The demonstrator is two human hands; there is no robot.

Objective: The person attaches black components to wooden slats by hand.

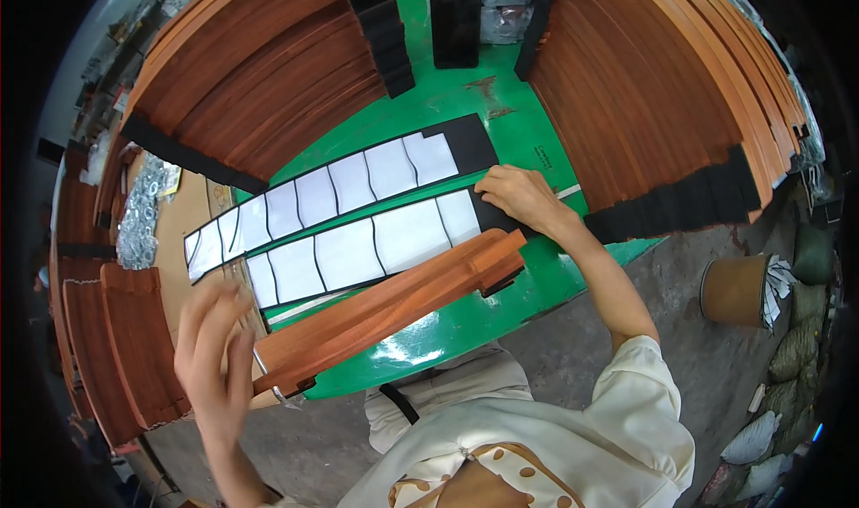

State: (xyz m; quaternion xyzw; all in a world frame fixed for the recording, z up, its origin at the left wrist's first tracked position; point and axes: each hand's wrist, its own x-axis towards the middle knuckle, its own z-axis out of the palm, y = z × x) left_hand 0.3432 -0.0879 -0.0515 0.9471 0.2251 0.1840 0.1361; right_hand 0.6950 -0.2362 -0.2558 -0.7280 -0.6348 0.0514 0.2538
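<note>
Two long black strips with white panels lie slanted across the green table (429,356). My right hand (519,195) pinches the black right end of the near strip (412,237). Beyond it lies the far strip (309,192), its right end plain black. My left hand (215,338) is raised near the strips' left ends, somewhat blurred, its fingers curved and apart with nothing seen in them. In front of the near strip rests a reddish-brown wood-look piece (376,311); its left end, with a metal-looking edge, is close to my left hand.
Tall stacks of brown wood-look slats with black ends stand at the far left (268,69) and right (644,96). A black phone (455,26) leans against wrapped packets at the back. A bag of metal rings (143,213) sits on cardboard at left. A brown bin (735,290) stands on the floor at right.
</note>
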